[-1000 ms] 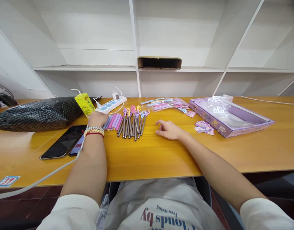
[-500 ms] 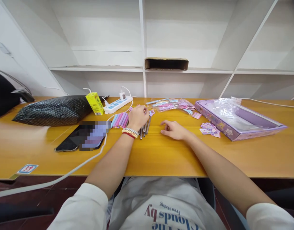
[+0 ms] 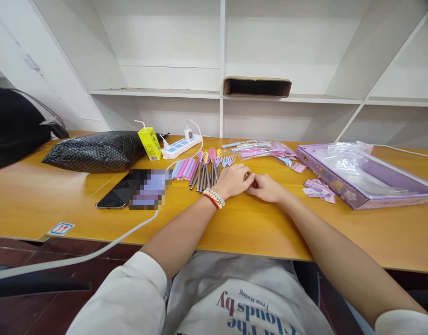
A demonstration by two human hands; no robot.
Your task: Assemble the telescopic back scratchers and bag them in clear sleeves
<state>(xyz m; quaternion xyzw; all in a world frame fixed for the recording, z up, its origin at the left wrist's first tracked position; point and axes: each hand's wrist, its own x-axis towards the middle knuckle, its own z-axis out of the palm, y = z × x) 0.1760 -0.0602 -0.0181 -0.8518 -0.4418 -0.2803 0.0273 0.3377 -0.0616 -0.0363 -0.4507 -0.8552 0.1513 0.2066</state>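
Observation:
My left hand (image 3: pixel 237 180), with bracelets at the wrist, is closed and meets the fingertips of my right hand (image 3: pixel 266 188) above the table. My right hand's fingers are curled and pressed together. Whatever lies between the fingers is hidden. Just left of my left hand lie several back scratcher rods (image 3: pixel 204 176), metal with claw heads in purple, pink and yellow. Light-blue claw heads (image 3: pixel 230 160) show right behind my left hand, their rods covered by it. Beside the rods is a row of pink, purple and blue handle tubes (image 3: pixel 183 169).
Bagged back scratchers (image 3: pixel 263 150) lie behind my hands. Small printed cards (image 3: pixel 318 190) and a purple box (image 3: pixel 357 201) are at right. Phones (image 3: pixel 114 193), a white cable (image 3: pixel 112 247), a yellow drink carton (image 3: pixel 150 144), a power strip (image 3: pixel 182 147) and a black bubble-wrap parcel (image 3: pixel 95 151) are at left.
My left hand has left the back scratcher rods and moved right to meet my right hand. The claw heads it covered now show. The whole view has shifted slightly.

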